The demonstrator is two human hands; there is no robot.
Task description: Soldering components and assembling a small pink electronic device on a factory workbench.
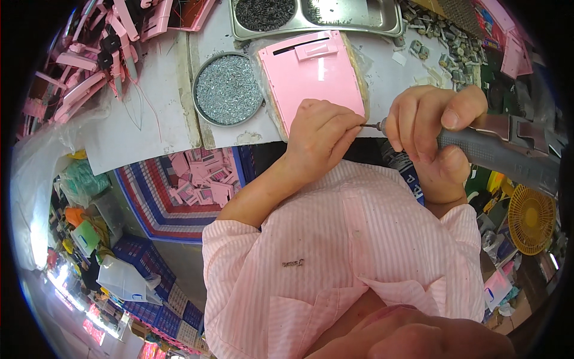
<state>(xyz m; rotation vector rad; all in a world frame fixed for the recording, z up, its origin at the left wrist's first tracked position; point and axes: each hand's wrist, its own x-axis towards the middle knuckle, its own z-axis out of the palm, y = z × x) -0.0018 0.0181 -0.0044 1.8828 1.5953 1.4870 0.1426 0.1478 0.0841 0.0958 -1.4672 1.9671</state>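
My right hand [427, 128] is wrapped around a grey power screwdriver [508, 152], held nearly level with its thin bit pointing left. Close to the bit's tip, my left hand [323, 137] has its thumb and fingers pinched together. Whatever lies between those fingertips is too small or hidden to make out. Just beyond my left hand, a pink plastic housing [311, 81] with a dark slot lies on a wrapped pad [359, 60]. My left fingers overlap its near edge. A round metal dish [229, 90] full of small silvery screws stands left of the housing.
A steel tray [382, 18] with dark springs sits at the back. Pink parts with wires [89, 78] pile up at the left, small metal parts [445, 57] at the right. Below the table edge is a striped basket [158, 206] of pink pieces. A yellow fan [531, 220] stands right.
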